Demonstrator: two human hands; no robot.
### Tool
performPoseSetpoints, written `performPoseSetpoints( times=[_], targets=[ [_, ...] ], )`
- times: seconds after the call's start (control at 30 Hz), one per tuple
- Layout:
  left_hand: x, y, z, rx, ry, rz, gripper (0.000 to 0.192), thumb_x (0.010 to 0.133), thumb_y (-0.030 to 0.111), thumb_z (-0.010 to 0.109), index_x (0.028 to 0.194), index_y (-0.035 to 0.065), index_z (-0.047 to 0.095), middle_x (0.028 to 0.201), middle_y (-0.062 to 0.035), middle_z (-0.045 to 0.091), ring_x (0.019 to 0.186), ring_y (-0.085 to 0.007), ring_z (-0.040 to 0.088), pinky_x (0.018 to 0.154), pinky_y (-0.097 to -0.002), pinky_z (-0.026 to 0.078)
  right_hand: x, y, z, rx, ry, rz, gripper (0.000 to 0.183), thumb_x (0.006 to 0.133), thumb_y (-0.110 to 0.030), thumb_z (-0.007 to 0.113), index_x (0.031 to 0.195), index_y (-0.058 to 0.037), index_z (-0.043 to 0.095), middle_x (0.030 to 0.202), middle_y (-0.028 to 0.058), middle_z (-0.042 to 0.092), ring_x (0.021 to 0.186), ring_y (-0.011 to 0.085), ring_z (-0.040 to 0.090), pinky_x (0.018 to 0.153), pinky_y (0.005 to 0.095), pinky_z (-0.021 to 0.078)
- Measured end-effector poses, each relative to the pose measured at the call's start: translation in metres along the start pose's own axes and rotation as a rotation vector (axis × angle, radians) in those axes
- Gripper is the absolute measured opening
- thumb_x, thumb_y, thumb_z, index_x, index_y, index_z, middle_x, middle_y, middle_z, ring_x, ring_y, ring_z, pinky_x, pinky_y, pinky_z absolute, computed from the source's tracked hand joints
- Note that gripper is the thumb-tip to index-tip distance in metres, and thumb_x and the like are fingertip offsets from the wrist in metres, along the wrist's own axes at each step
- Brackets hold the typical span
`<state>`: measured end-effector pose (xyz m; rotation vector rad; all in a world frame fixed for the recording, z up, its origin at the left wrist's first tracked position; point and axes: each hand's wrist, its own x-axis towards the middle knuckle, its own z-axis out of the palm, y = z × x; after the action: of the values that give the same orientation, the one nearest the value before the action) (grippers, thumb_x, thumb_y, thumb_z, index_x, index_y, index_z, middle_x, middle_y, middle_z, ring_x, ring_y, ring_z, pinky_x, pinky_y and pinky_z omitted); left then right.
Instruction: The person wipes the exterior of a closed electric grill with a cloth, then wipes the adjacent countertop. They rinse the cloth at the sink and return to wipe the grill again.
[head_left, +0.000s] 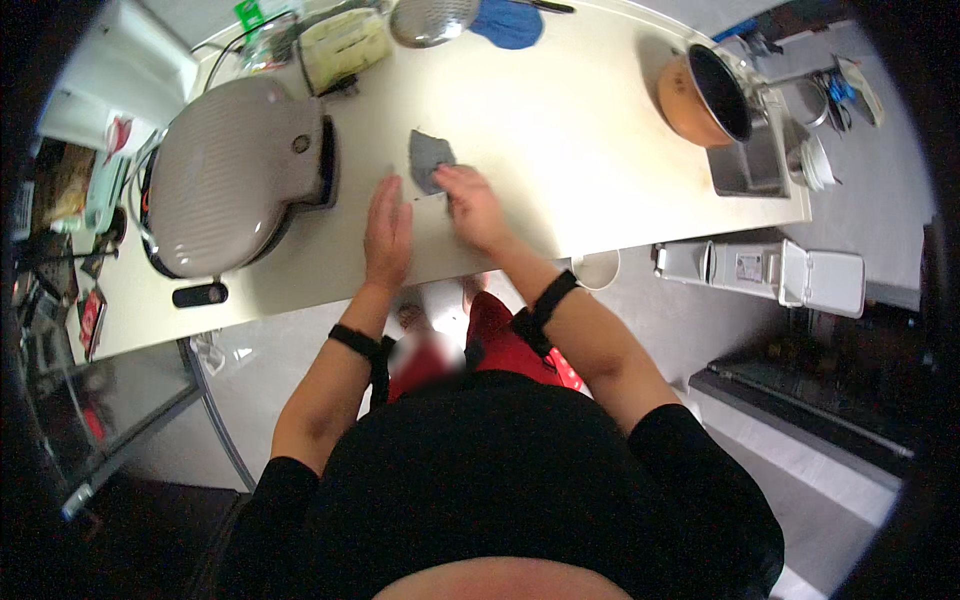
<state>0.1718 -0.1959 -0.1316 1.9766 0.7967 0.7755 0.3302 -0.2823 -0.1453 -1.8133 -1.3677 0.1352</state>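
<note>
A small grey cloth (429, 157) lies on the pale countertop (525, 135) in front of me. My right hand (471, 206) has its curled fingers on the cloth's right edge, and a bit of dark grey shows beneath the palm. To the left, my left hand (388, 232) is held on edge just over the counter, empty, its thumb a little apart from the fingers. A narrow gap separates it from the cloth. Tiny dark specks lie on the counter between the hands. The right thumb is hidden.
A taupe electric griddle (225, 172) with its lid down stands at left, a dark power bank-like object (200, 294) before it. At right, an orange pot (694, 105) stands beside the sink (739, 169). A perforated metal strainer (431, 19) and blue cloth (510, 22) lie at the back.
</note>
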Motion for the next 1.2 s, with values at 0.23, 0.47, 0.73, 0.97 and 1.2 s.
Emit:
performPoseSetpoints(
  times=[0.23,0.47,0.73,0.97,1.2],
  targets=[
    [-0.098,0.019,-0.040,-0.690,-0.741,-0.775,0.033,0.101,0.029,0.046,0.111,0.0027,0.063,0.104,-0.0108,0.066,0.098,-0.0223,0.063,0.088,-0.0350,0.049,0.056,0.091,-0.078,-0.272,0.097,0.230,0.046,0.087,-0.002,0.048,0.133,-0.0056,0.053,0.143,0.0188,0.047,0.131,0.0357,0.044,0.113,0.0424,0.0320],
    [-0.128,-0.065,0.010,-1.368,-0.571,-1.333,0.045,0.102,0.032,0.036,0.129,-0.0013,0.049,0.126,-0.0185,0.057,0.119,-0.0339,0.053,0.105,-0.0447,0.042,0.099,0.045,0.009,-0.251,-0.324,-0.191,0.043,0.091,-0.004,0.048,0.132,-0.0150,0.055,0.145,0.0110,0.046,0.138,0.0339,0.036,0.116,0.0435,0.0260],
    [-0.104,-0.045,0.040,-1.839,-0.406,-1.295,0.056,0.098,0.044,0.039,0.130,-0.0009,0.050,0.131,-0.0205,0.055,0.123,-0.0350,0.051,0.110,-0.0474,0.035,-0.018,0.006,-0.028,-0.051,-0.448,-0.253,0.046,0.081,0.008,0.057,0.121,-0.0155,0.065,0.140,0.0061,0.053,0.133,0.0309,0.044,0.113,0.0484,0.0291],
    [-0.120,-0.070,0.051,-2.130,-0.345,-1.172,0.045,0.098,0.040,0.041,0.129,0.0095,0.051,0.128,-0.0131,0.056,0.117,-0.0303,0.055,0.108,-0.0469,0.040,-0.097,-0.074,-0.004,-0.029,-0.401,-0.085,0.041,0.084,0.000,0.052,0.121,-0.0124,0.064,0.138,0.0081,0.055,0.130,0.0324,0.046,0.112,0.0472,0.0308],
    [-0.109,-0.050,0.011,-1.728,-0.352,-1.284,0.040,0.099,0.026,0.045,0.125,-0.0031,0.053,0.125,-0.0208,0.058,0.118,-0.0352,0.055,0.107,-0.0485,0.043,-0.101,-0.096,-0.017,0.350,-0.045,0.396,0.041,0.090,0.005,0.043,0.126,-0.0039,0.059,0.134,0.0138,0.056,0.127,0.0308,0.050,0.109,0.0386,0.0369]
  ],
)
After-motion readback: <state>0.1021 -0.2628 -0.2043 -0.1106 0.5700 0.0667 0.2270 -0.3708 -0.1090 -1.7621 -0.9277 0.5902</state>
